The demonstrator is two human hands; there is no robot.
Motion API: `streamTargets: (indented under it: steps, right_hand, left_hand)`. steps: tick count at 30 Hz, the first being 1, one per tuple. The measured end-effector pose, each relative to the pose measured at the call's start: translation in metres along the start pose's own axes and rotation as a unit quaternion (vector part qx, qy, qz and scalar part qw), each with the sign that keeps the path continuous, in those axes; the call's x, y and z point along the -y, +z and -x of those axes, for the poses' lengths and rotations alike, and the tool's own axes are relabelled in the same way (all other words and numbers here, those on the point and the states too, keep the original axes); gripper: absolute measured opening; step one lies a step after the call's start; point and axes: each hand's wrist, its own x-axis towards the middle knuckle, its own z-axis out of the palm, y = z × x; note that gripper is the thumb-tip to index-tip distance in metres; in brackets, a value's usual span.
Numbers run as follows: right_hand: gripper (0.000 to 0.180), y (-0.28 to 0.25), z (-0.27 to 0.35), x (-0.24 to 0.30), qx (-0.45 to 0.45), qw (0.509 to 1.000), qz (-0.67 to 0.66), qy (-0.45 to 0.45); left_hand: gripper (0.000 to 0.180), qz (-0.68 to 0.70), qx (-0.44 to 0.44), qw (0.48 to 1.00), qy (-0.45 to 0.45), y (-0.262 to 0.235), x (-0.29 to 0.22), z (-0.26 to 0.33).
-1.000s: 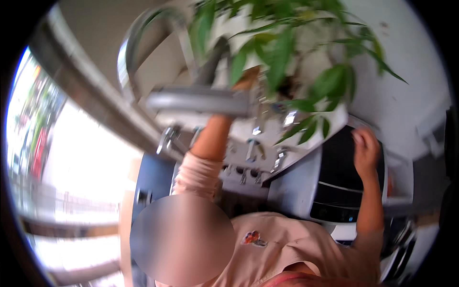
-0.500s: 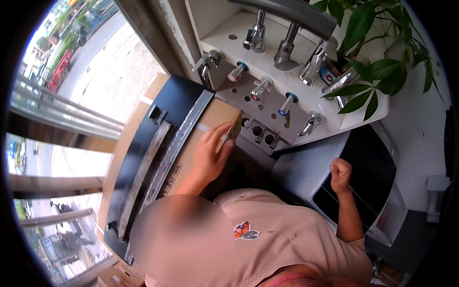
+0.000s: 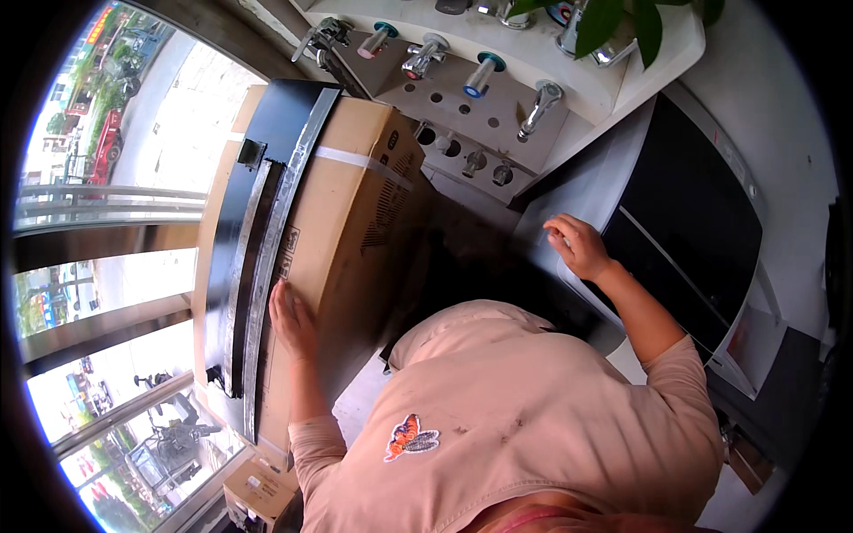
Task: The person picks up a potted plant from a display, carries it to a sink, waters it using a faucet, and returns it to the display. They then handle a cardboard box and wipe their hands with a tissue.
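Observation:
My left hand lies with its fingers stretched out on a tall cardboard box, the fingertips beside a long metal strip. The strip runs along a glossy black panel on top of the box. A second, narrower bar is fixed to the panel between dark brackets. My right hand hovers with loosely bent fingers, holding nothing, in front of a grey-sided appliance with a black front. Whether it touches the grey side I cannot tell.
Ahead stands a white display stand with several taps, including a blue-marked tap and a chrome tap. Plant leaves hang over it. Window frames are at the left, with a small carton below.
My left hand has moved back from the box's far edge to its near part beside the strip. My right hand has reached forward and left, its fist loosened. The view has shifted.

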Motion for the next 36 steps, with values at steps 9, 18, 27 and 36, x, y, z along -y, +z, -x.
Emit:
streamTargets:
  steps: [9, 18, 27, 36]
  right_hand:
    - [0.017, 0.006, 0.001, 0.009, 0.003, 0.995, 0.096, -0.012]
    - [0.043, 0.009, -0.006, -0.006, 0.168, 0.969, 0.173, 0.058]
    - [0.044, 0.004, -0.022, 0.006, 0.240, 0.953, 0.164, 0.084]
    - [0.027, 0.024, -0.007, 0.002, 0.238, 0.944, 0.227, 0.036]
  left_hand:
    - [0.038, -0.022, -0.010, 1.000, -0.002, 0.000, 0.007, 0.006]
    - [0.037, 0.021, -0.044, 0.998, -0.032, 0.001, 0.005, 0.010]
    - [0.040, -0.110, -0.124, 0.983, -0.077, -0.022, 0.036, 0.066]
    - [0.040, -0.191, -0.138, 0.940, -0.248, -0.065, 0.082, 0.143]
